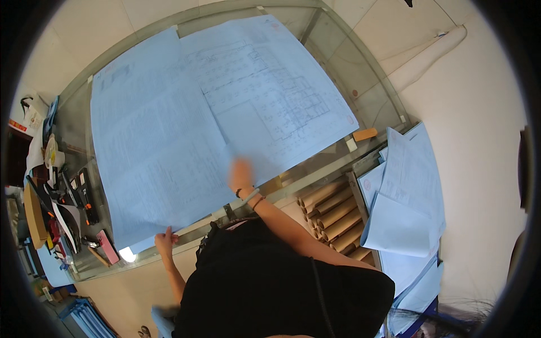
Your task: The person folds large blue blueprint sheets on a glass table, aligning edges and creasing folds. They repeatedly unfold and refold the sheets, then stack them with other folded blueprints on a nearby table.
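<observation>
Two large pale blue drawing sheets cover a glass table (375, 98). The left sheet (152, 152) carries fine text and tables, and the right sheet (270, 90) shows a line plan. My left hand (165, 241) pinches the near corner of the left sheet at the table's front edge. Blurred, my right hand (241, 174) lies on the paper where the two sheets overlap, fingers pointing away from me, with bracelets at the wrist. My black top fills the lower middle of the view.
Several cardboard tubes (332, 217) lie under the table's right end. A pile of blue sheets (406, 191) is stacked to the right. A small orange block (365, 134) sits on the glass. Tools, a pink object (107, 247) and clutter crowd the table's left end.
</observation>
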